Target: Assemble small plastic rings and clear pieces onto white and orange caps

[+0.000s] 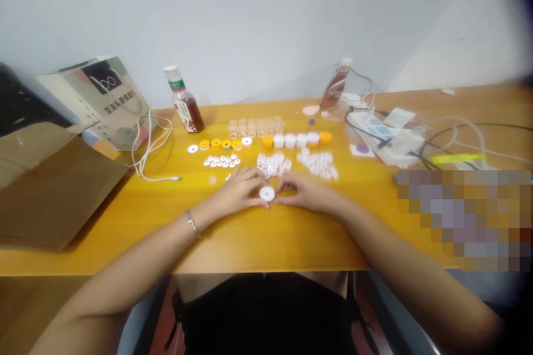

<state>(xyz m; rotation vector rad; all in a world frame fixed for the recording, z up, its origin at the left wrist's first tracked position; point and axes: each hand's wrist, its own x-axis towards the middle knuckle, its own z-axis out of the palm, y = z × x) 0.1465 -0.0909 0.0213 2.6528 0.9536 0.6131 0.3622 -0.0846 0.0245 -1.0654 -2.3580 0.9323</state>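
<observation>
A white round disc (267, 193) with a small hole in its middle is held just above the table, between my two hands. The thumb and fingers of my left hand (237, 189) grip its left side. At the right edge of the disc, the curled thumb and finger of my right hand (308, 191) close on it. Just beyond my hands lie a pile of white lattice-like pieces (266, 163) and a second such pile (316, 163). Small white knob-like pieces (222, 161) sit in rows near my left hand.
Yellow and white ring caps (215, 144), white and orange lids (290, 141) and clear cups (256, 125) stand in rows. Behind are a sauce bottle (187, 108) and a drink bottle (334, 89). Paper bag (83, 188) at left; power strip (377, 133) with cables at right.
</observation>
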